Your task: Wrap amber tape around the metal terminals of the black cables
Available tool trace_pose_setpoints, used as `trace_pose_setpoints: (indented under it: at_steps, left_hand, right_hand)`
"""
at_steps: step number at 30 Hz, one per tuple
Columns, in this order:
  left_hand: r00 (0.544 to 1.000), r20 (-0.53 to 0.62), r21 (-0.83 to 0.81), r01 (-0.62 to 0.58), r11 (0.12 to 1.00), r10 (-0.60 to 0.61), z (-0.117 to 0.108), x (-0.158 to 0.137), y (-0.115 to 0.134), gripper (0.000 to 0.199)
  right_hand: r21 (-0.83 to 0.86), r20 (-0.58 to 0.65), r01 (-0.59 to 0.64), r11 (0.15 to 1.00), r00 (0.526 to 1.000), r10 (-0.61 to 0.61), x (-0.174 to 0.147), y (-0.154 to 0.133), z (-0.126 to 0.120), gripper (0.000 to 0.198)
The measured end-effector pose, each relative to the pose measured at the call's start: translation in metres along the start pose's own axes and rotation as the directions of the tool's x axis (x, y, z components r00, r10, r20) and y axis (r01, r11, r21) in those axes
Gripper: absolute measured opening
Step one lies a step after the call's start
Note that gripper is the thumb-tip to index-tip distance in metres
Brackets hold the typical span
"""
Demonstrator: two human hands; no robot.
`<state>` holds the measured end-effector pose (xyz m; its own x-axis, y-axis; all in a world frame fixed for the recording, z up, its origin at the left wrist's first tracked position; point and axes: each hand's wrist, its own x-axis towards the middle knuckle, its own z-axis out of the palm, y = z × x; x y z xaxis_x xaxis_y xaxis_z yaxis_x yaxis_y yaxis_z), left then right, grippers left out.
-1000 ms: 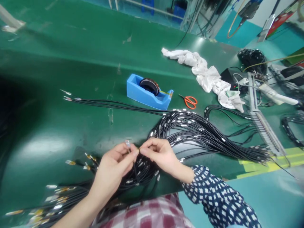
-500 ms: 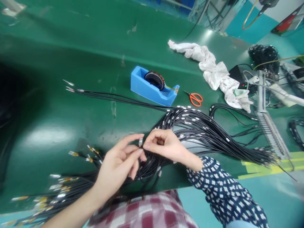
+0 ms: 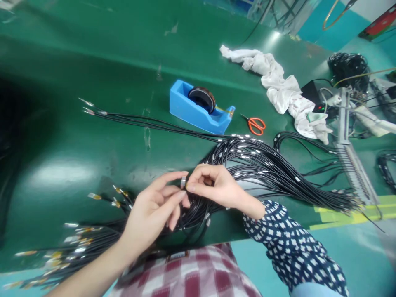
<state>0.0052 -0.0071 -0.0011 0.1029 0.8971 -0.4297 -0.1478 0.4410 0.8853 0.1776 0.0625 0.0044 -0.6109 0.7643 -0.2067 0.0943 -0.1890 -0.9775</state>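
Clock taken from the fingertips, twelve at the far side of the table (image 3: 117, 161). A silvery cable end (image 3: 183, 182) stood upright at centre, the left hand (image 3: 151, 206) gripping it between forefinger above and thumb below, presumably to present the tip squarely. The right hand (image 3: 218, 185) came in from three, thumb and forefinger pinched together against the end's side, perhaps to work the small amber patch there. The black cable bundle (image 3: 262, 161) swept out toward three, likely laid so that single ends could be drawn from it. Amber-wrapped ends (image 3: 55, 260) lay at eight, apparently kept apart. A blue tape dispenser (image 3: 198, 115) sat at twelve and orange-handled scissors (image 3: 256, 126) between one and two, both probably left within easy reach. Not resolved: what the right fingertips pinched, and whether the amber was tape. The left palm hid the held cable's run; the left forearm was cut off at seven, and a dark blurred shape at the left edge, between nine and ten, could not be identified.
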Motion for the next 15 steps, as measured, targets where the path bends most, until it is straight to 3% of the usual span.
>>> trace_pose_setpoints:
  at_steps: [7,15]
  left_hand:
    - [0.999,0.040,-0.018,0.008,1.000,-0.007,0.000,0.002,-0.001,0.037]
    - [0.997,0.057,-0.054,0.062,0.997,-0.059,-0.005,0.001,-0.008,0.021]
  right_hand:
    - [0.127,0.125,0.043,0.991,0.990,-0.059,-0.002,0.000,-0.004,0.013]
    - [-0.184,0.143,0.170,0.968,0.979,-0.145,-0.007,0.002,-0.014,0.018]
